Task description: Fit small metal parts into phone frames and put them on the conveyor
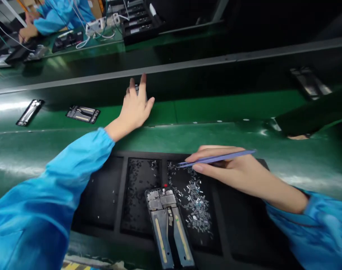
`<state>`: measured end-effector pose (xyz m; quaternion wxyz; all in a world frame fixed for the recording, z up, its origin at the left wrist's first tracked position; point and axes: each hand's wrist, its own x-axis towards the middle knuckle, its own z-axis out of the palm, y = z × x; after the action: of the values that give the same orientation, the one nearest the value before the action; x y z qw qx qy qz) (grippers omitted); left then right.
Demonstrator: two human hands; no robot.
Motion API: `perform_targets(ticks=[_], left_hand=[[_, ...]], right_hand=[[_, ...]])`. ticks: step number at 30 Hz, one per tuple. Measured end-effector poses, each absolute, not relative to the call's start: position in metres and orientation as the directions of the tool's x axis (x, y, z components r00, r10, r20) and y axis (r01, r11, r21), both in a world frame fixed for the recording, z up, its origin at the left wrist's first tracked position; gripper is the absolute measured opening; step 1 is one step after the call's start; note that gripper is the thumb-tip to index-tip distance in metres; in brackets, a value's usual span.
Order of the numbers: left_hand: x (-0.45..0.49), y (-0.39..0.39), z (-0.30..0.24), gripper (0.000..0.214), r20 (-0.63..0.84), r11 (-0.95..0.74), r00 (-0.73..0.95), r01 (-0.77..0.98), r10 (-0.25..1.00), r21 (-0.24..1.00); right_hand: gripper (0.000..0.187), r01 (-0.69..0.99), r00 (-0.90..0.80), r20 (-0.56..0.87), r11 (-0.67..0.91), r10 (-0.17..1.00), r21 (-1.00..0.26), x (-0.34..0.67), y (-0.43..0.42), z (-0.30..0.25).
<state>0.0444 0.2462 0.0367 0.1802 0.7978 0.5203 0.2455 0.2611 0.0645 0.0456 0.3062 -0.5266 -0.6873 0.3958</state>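
Observation:
My left hand (135, 107) reaches far forward onto the green conveyor belt (215, 108), fingers spread over a small dark part (136, 88) that is mostly hidden beneath them. My right hand (232, 170) rests over the black compartment tray (103, 191) and pinches blue tweezers (218, 158), their tip pointing left above a pile of small silver parts (194, 202). A phone frame (168, 225) lies lengthwise on the tray near me, between my arms.
Two more phone frames (82, 113) (30, 111) lie on the belt at the left, another (309, 82) at the far right. Across the belt a person in blue sleeves (55, 17) works among black trays (138, 24) and cables.

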Motion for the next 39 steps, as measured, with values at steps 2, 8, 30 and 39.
perform_targets(ticks=[2, 8, 30, 39], left_hand=[[0.026, 0.181, 0.050, 0.053, 0.266, -0.630, 0.577, 0.641, 0.772, 0.439], [-0.010, -0.018, 0.021, 0.046, 0.274, -0.919, 0.878, 0.375, 0.394, 0.120], [-0.017, -0.030, 0.003, 0.039, 0.145, -0.980, 0.971, 0.182, 0.191, 0.076], [-0.019, -0.031, 0.003, 0.041, 0.132, -0.989, 0.980, 0.146, 0.146, 0.008]], right_hand=[[0.021, 0.430, -0.345, 0.050, 0.206, 0.937, -0.879, 0.259, 0.066, 0.036], [0.021, 0.500, -0.332, -0.046, 0.135, 0.942, -0.855, 0.261, 0.070, 0.023], [0.027, 0.408, -0.566, 0.385, 0.653, 0.729, -0.639, 0.266, 0.034, 0.001], [0.030, 0.407, -0.679, 0.411, 0.777, 0.609, -0.480, 0.279, 0.027, -0.006]])
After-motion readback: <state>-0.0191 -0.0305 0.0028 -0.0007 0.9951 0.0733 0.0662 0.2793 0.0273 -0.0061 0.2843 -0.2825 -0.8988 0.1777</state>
